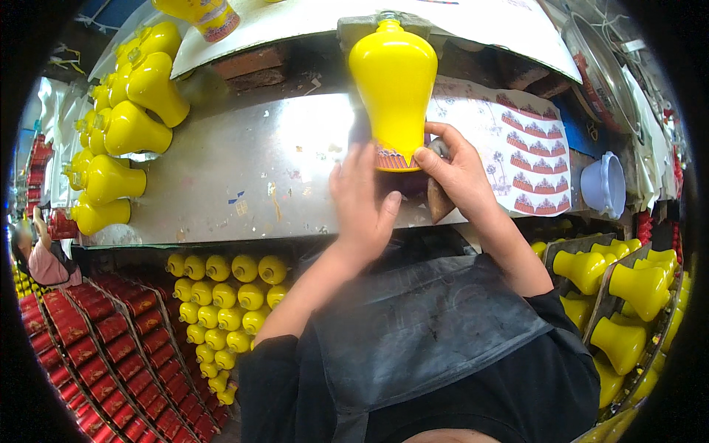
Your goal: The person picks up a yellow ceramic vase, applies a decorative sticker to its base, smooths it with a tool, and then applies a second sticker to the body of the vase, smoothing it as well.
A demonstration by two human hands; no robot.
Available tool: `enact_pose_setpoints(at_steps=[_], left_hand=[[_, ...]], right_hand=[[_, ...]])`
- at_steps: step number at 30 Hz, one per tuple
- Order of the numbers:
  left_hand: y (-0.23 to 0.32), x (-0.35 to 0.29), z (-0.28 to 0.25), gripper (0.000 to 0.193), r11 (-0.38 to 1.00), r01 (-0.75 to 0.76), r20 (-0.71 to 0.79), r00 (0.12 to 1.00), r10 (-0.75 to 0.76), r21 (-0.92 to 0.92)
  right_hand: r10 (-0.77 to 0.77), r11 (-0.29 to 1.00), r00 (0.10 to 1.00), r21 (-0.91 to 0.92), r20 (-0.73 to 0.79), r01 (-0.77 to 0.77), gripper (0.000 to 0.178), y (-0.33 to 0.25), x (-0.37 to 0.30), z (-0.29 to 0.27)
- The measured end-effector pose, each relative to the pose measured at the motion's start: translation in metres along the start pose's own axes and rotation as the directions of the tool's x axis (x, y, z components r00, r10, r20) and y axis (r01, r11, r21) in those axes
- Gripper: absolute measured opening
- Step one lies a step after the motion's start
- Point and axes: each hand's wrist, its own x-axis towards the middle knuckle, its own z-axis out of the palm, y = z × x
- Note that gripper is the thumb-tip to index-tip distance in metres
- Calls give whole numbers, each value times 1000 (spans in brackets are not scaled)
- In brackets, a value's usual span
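Yellow gloss covers the one shouldered vase with a tapering body [394, 81] at the middle of the head view, its neck pointing away from the person and its base, ringed by one red-and-purple printed band [395, 157], nearest them. Two bare hands flank that base. Just left of it is the left hand [362, 199], blurred, opened wide with thumb apart, holding nothing that shows; whether its fingertips touch the vase, I cannot tell. At the base's right side, the right hand [461, 170] is half curled, thumb and fingers closed around one grey-and-brown wedge-shaped piece [441, 199], partly hidden.

Beneath and around the vase runs one grey metal tabletop [258, 170]. Right of the vase lie one white sheet with at least five curved rows of red prints [533, 159] and, beyond it, one lavender plastic basin [603, 184]. Well left of the vase crowd at least eight glossy yellow vases [136, 129], overlapping too much for an exact count. Beyond the vase, to its upper left, is one yellow vase with a patterned end [196, 15].
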Motion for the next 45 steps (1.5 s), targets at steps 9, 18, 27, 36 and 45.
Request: enact_pose_setpoints(at_steps=[9,18,27,36,45], left_hand=[[2,3,2,82,997,-19,63,998,14,70],[8,6,4,83,996,-37,-4,999,37,76],[7,10,3,87,992,-63,20,998,62,106],[5,9,4,89,989,55,27,998,-59,135],[-3,16,7,75,985,101,40,993,-107,137]], right_hand=[[59,996,987,62,151,-69,53,-1,1,-9],[-51,998,988,55,146,44,47,6,5,-14],[-427,889,900,-142,89,436,27,-44,11,-33],[-694,281,578,-578,429,766,32,-68,13,-17],[-707,534,679,-478,200,697,43,-25,4,-36]])
